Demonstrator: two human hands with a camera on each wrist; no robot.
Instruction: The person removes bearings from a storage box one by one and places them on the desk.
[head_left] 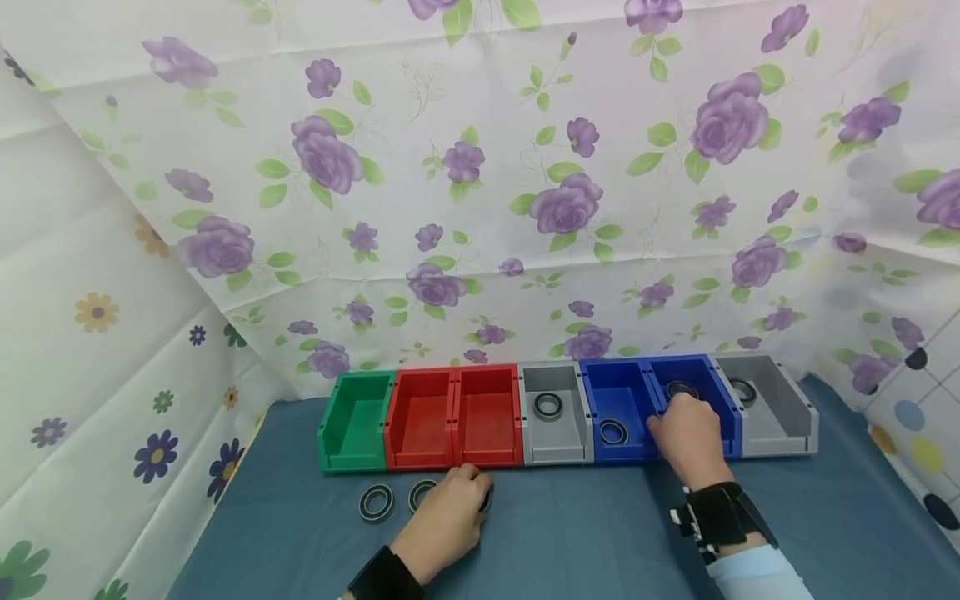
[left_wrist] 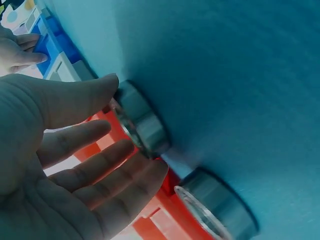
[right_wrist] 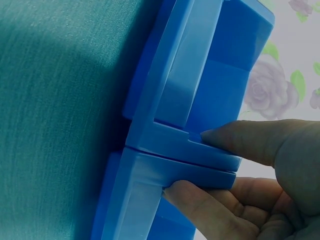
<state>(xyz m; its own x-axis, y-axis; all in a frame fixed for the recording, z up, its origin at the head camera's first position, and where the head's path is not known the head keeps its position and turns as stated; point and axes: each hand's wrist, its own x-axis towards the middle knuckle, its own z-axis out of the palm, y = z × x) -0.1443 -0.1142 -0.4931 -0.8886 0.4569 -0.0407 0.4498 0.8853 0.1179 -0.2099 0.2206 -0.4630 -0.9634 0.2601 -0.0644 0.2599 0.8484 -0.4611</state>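
My left hand point(head_left: 448, 517) is over the table in front of the red bins point(head_left: 490, 417). In the left wrist view, its thumb is against the edge of a ball bearing point(left_wrist: 147, 125), the spread fingers beside it; a firm grip does not show. More ball bearings point(head_left: 376, 502) lie to its left. My right hand point(head_left: 688, 437) reaches over the blue bins point(right_wrist: 170, 135), thumb and index finger apart on either side of their shared wall. No bearing shows between its fingers. Just beyond those fingers, a ball bearing point(head_left: 682, 389) lies in the right blue bin.
The bins stand in a row along the floral curtain point(head_left: 465, 208), a green bin point(head_left: 358, 425) at the left end. One bearing point(head_left: 547, 406) lies in the middle grey bin, one point(head_left: 613, 432) in the left blue bin and one point(head_left: 742, 392) in the right grey bin.
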